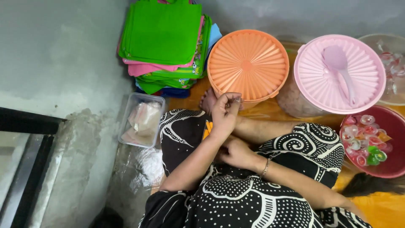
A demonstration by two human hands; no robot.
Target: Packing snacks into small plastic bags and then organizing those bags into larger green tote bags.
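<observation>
— Patterned cloth [253, 198] is lying closest, over the lap. What are the hands doing?

— Left hand [225, 112] is rising above it, fingers pinching together on something too small to make out. Right hand [236, 153] is curling below it against the cloth; I cannot tell its hold.

— And around them?

— Orange lid [248, 62] is sitting just beyond the left hand, pink lid [339, 74] further right, red bowl [390, 126] of sweets well right of both.
</observation>
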